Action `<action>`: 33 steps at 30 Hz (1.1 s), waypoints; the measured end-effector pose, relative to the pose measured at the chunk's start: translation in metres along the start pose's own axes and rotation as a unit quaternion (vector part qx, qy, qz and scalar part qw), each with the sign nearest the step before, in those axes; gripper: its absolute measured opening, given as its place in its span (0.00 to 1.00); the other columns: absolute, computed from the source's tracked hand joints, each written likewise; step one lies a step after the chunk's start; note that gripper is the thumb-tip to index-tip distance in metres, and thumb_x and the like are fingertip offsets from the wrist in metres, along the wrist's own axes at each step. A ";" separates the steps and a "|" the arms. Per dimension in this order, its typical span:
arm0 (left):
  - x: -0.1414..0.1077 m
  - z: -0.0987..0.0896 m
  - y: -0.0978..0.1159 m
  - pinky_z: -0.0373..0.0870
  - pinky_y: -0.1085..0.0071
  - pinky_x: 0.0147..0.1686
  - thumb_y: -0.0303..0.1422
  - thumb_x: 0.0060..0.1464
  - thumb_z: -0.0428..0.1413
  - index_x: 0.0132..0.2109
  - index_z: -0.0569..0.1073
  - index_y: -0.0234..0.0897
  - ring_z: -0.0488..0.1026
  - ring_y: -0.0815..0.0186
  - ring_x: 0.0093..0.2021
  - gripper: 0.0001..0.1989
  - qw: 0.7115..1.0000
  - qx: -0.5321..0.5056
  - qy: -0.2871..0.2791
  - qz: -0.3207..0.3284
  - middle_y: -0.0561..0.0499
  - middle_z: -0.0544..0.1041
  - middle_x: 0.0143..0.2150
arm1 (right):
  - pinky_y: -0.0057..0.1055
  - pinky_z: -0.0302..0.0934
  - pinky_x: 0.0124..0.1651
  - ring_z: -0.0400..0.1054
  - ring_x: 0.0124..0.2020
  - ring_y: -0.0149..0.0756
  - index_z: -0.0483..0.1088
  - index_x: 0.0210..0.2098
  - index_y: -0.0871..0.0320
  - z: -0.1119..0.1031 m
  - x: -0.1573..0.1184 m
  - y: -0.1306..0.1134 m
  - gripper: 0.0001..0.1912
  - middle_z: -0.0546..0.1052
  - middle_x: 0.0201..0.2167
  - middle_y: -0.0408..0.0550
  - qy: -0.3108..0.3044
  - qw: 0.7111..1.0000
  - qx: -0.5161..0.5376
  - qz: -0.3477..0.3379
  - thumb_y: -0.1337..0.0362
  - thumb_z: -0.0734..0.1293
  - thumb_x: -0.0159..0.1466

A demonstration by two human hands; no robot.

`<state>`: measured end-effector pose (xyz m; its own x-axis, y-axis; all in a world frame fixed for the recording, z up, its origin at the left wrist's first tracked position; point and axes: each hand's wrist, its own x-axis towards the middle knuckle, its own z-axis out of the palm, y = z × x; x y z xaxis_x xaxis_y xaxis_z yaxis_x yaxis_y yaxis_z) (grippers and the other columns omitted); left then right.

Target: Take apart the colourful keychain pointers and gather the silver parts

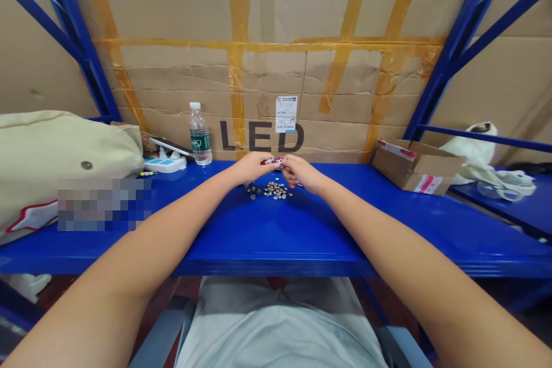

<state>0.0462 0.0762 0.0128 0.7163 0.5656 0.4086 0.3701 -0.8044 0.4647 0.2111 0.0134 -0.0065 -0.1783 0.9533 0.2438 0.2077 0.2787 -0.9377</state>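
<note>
My left hand (253, 169) is closed around a small red, shiny object (267, 161) at the middle of the blue table. Against it, my right hand (301, 172) pinches a small round piece (279, 160) with a red and white face. The fingertips of both hands nearly meet, and my fingers partly cover both things. Just below my hands lies a pile of small, round, shiny metal pieces (276, 190). A second cluster of small, darker metal pieces (252, 190) lies left of that pile, beneath my left hand. Their exact kind is too small to tell.
A water bottle (200, 135) stands at the back left beside a white power strip (165, 164) and a cream bag (64, 167). An open cardboard box (414, 167) sits at the right. A taped cardboard sheet (181, 80) walls off the table's (267, 241) back.
</note>
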 end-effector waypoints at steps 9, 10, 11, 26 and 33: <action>-0.006 0.004 0.011 0.44 0.75 0.18 0.36 0.54 0.56 0.34 0.70 0.35 0.47 0.76 0.17 0.08 0.959 -0.251 -0.012 -0.131 0.60 0.52 0.20 | 0.23 0.50 0.17 0.43 0.12 0.25 0.52 0.26 0.54 -0.002 0.000 0.001 0.11 0.52 0.11 0.32 -0.040 0.999 0.023 -0.005 0.63 0.53 0.66; -0.006 0.005 0.012 0.44 0.76 0.18 0.36 0.54 0.56 0.34 0.70 0.35 0.47 0.76 0.17 0.08 0.958 -0.255 -0.012 -0.133 0.60 0.52 0.20 | 0.23 0.49 0.17 0.42 0.12 0.25 0.52 0.26 0.54 -0.001 0.000 0.001 0.12 0.52 0.11 0.32 -0.045 0.999 0.024 -0.002 0.63 0.53 0.66; -0.006 0.005 0.011 0.44 0.76 0.18 0.36 0.54 0.56 0.33 0.69 0.36 0.47 0.76 0.17 0.08 0.957 -0.256 -0.012 -0.134 0.60 0.51 0.20 | 0.24 0.49 0.17 0.42 0.12 0.25 0.52 0.25 0.54 -0.001 0.000 0.002 0.12 0.51 0.11 0.32 -0.049 0.999 0.024 0.002 0.63 0.53 0.66; -0.004 -0.032 -0.072 0.65 0.71 0.42 0.37 0.55 0.48 0.46 0.75 0.36 0.73 0.59 0.45 0.17 0.935 0.301 -0.093 -0.161 0.45 0.77 0.47 | 0.28 0.59 0.28 0.68 0.28 0.36 0.71 0.32 0.61 -0.057 0.008 0.018 0.12 0.76 0.33 0.54 0.023 0.855 -0.495 0.153 0.59 0.61 0.62; -0.006 -0.036 -0.081 0.66 0.71 0.40 0.40 0.52 0.54 0.48 0.75 0.37 0.73 0.58 0.45 0.19 0.922 0.340 -0.084 -0.166 0.45 0.77 0.47 | 0.27 0.57 0.20 0.64 0.20 0.30 0.70 0.37 0.62 -0.067 0.011 0.027 0.10 0.75 0.31 0.52 0.045 0.855 -0.463 0.229 0.62 0.64 0.59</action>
<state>-0.0087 0.1446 0.0008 0.5570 0.8111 0.1786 0.8299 -0.5519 -0.0814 0.2787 0.0395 -0.0125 0.1904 0.9809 -0.0394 0.9160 -0.1920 -0.3523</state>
